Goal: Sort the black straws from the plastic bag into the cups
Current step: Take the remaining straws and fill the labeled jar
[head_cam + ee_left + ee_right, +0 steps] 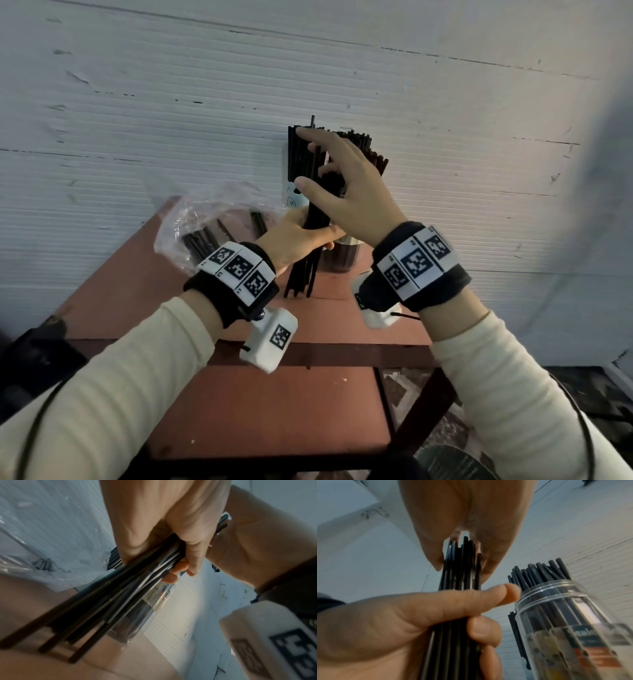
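While the left hand (301,236) grips a bundle of black straws (313,219) at centre frame, the right hand (346,185) closes round its upper part; beside it, a clear cup (570,615) holds more straws, the plastic bag (195,222) lying left on the table (267,411)

The near part of the bench (274,411) lies bare, with room for hands to pass. Farther back, the crumpled plastic bag (191,222) fills the left, and the clear cup (342,257) packed with upright black straws (359,144) stands right, just beside the gripped bundle (308,270). The white corrugated wall (137,120) closes the far side.
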`<state>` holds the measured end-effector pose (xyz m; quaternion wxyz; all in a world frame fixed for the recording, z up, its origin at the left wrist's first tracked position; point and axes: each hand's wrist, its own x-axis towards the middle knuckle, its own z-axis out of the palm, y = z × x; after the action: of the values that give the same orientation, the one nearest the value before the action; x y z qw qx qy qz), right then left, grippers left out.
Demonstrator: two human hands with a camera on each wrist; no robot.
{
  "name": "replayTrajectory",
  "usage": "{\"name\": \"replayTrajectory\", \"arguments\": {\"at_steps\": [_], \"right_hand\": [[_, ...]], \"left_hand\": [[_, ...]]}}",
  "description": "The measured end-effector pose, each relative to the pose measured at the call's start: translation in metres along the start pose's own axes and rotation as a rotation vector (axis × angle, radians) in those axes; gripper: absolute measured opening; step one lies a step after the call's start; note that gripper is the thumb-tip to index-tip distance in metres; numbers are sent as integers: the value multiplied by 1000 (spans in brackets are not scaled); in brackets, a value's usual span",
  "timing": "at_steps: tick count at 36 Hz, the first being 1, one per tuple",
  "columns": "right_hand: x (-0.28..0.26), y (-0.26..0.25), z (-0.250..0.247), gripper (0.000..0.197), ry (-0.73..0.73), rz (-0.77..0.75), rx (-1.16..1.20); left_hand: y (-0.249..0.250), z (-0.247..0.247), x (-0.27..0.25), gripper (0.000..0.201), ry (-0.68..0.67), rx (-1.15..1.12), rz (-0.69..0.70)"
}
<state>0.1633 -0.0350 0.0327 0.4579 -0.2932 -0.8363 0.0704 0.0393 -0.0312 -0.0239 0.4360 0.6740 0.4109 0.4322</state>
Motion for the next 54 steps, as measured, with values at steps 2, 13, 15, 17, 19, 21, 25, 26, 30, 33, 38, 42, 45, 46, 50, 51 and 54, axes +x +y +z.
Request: {"name": "replayTrajectory", "arguments": {"at_steps": [2,13,15,17,19,21,25,26,30,33,38,42,45,46,50,51,54], "right_hand": [[0,2,3,52,-14,-18,-6],[-3,3,7,31,-51,-5,-81],[-4,0,2,52,-15,11,-87],[-5,-3,-4,66,47,64,-76],[-7,-5,-10,75,72,140,-45],[-7,-3,-14,80,34,191,-48],[-10,-3,-21,62,-267,220,71],[-12,-4,-21,52,-336,233,140],[-18,-5,-19,11,-409,188,143],[-13,-2,-28,10,-355,162,189],[17,11,-64,14,-104,149,217],[44,27,-93,13,70,214,271],[61,42,-103,13,118,251,309],[65,46,-105,13,126,261,313],[80,58,-106,15,128,300,254],[82,61,-106,17,123,307,228],[88,66,-106,18,76,299,135]], "left_hand": [[-2,0,-2,30,-26,-7,-34],[-31,-7,-1,26,-94,135,-196],[-31,-9,0,47,-54,175,-173],[-29,-13,1,49,8,147,-121],[-24,-15,2,42,46,82,-53],[-13,-15,-1,39,-13,107,13],[18,-12,-15,27,-272,237,118],[23,-12,-18,32,-335,257,102],[24,-6,-20,36,-440,295,32],[25,0,-16,29,-402,217,51],[17,4,9,81,3,120,195],[8,9,40,111,337,71,247],[10,6,63,132,244,84,103],[10,4,70,134,196,85,70],[4,-3,90,128,32,106,13],[2,-4,92,120,16,132,-1],[-2,-6,94,85,8,111,-9]]}}
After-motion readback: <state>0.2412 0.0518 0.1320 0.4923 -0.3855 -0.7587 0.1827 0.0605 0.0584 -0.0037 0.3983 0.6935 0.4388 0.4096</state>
